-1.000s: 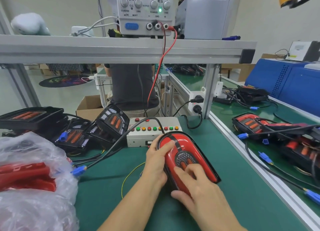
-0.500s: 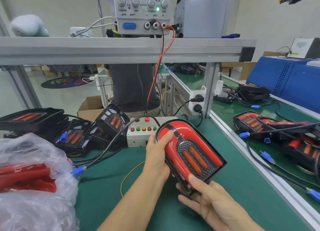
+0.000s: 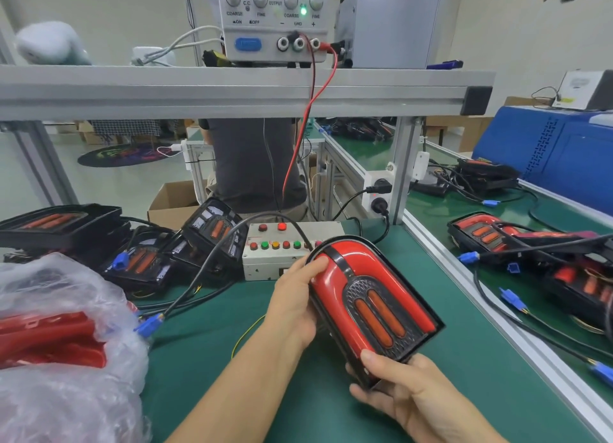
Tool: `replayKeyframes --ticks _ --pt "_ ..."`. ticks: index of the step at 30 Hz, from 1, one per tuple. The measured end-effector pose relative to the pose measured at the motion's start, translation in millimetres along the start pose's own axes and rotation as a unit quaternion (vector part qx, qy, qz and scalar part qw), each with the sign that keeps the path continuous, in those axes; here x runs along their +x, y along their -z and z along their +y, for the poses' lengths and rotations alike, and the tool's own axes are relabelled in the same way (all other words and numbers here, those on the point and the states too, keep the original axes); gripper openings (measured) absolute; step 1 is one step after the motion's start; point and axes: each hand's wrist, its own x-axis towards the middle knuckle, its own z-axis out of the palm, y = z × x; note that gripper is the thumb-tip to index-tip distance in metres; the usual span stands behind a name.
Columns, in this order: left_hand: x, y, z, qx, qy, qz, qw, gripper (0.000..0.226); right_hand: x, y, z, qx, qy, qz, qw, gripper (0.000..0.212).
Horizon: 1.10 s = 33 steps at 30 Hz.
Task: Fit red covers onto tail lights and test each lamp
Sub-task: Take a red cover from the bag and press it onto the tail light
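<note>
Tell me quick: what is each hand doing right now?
Left hand: closed, gripping the upper left edge of the tail light.
Right hand: closed, holding the tail light's lower end, thumb on top.

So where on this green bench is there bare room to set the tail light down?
Bare mat lies right of the tail light, up to the aluminium rail. Another patch lies near the yellow wire, between the plastic bag and the left hand. Crowded: uncovered lamps and cables left of the button box.
</note>
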Motion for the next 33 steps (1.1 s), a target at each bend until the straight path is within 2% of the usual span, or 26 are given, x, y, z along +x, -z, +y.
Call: replayKeyframes --ticks 6,17,20,24,28,29,31,33 --pt "0.2 2.6 -3.1 0.036 -0.025 -0.014 0.999 0.020 1.8 -0.8 0.0 -0.020 0.014 0.022 0.999 0.056" --pt "-0.4 -1.4 -1.6 0.042 -0.057 0.032 0.997 0.009 -0.1 -8.7 6.7 -0.054 0.053 0.061 0.995 0.047" --pt "-2.3 -8.3 -5.6 0.035 -0.042 0.016 0.998 0.022 3.2 -10.2 10.0 -0.029 0.060 0.080 0.995 0.043" --pt "-8.0 -15.8 -22.4 0.016 -0.026 -0.040 0.999 0.040 8.6 -8.8 5.5 -0.028 0.086 0.079 0.993 0.049" --pt "-4.6 -14.7 -18.6 -0.018 -0.002 -0.056 0.998 0.030 4.0 6.9 -12.1 -0.051 0.093 0.051 0.993 0.061" --pt "-2.7 -11.4 -11.6 -0.029 0.007 -0.085 0.996 0.028 1.9 13.3 -21.0 -0.040 0.100 0.037 0.994 0.066" --pt "-0.4 -6.6 1.8 -0.020 0.022 -0.162 0.986 0.025 0.5 26.6 -39.4 0.036 0.104 0.004 0.994 0.092" --pt "-1.5 -11.0 8.1 0.005 0.031 -0.218 0.975 0.031 0.8 26.6 -50.2 0.091 0.095 -0.059 0.990 0.110"
